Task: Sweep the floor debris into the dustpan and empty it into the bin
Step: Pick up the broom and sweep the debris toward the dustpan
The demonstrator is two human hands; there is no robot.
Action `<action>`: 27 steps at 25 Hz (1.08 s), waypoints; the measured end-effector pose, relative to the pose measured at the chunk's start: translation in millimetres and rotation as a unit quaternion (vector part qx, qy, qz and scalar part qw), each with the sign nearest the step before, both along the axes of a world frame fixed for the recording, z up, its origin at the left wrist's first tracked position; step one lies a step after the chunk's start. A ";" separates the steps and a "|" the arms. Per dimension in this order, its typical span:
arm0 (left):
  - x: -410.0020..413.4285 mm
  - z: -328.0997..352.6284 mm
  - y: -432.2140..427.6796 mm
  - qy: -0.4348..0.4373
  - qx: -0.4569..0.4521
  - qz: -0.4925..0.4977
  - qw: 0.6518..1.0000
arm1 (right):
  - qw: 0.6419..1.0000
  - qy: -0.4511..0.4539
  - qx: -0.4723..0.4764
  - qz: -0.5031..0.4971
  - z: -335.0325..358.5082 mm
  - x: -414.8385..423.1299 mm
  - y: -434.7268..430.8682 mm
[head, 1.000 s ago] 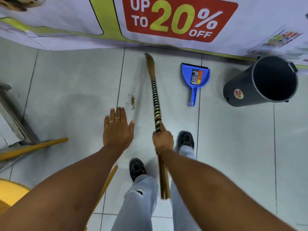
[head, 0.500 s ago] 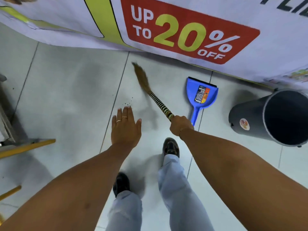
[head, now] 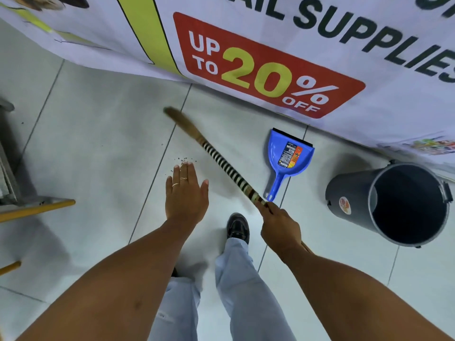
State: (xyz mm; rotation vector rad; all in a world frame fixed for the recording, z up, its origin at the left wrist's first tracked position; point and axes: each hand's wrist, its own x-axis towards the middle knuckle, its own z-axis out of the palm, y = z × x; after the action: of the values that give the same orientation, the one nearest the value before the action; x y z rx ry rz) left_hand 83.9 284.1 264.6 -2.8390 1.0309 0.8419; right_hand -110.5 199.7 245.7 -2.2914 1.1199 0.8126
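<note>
My right hand [head: 278, 225] grips a broom [head: 221, 161] by its striped black-and-white handle; the brown bristle end points up-left over the white tiles. Small brown debris [head: 183, 159] lies scattered on the floor just past the fingertips of my left hand [head: 186, 193], which is held flat, fingers together, holding nothing. A blue dustpan [head: 288, 158] lies flat right of the broom, handle toward me. A dark grey bin [head: 403, 205] stands right of the dustpan, its open mouth tilted toward me.
A large banner [head: 270, 70] with a red "20% off" panel hangs along the far edge of the floor. Metal shelving and yellow wooden poles [head: 37, 210] sit at the left. My legs and dark shoes [head: 237, 227] are below the hands.
The broom swung from pointing straight ahead to slanting up-left, and my right hand shifted right. The debris pile looks more scattered. The view moved closer to the banner.
</note>
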 end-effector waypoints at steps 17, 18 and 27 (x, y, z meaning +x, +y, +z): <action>14.3 -14.2 8.8 -0.002 0.035 0.027 0.999 | 0.989 0.060 -0.054 0.127 -47.4 131.5 -97.4; 11.4 -13.1 8.2 0.001 0.034 0.026 0.999 | 0.983 0.058 -0.066 0.162 -47.5 124.1 -97.7; -17.3 -0.1 8.0 0.008 0.025 -0.006 1.000 | 0.949 0.011 -0.106 0.298 -24.7 16.8 -111.4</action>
State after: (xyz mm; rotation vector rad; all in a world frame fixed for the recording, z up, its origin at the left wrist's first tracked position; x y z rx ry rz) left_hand 66.6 292.1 264.4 -2.7864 1.0140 0.8790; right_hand -93.7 88.3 221.0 -2.8622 0.5283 0.9656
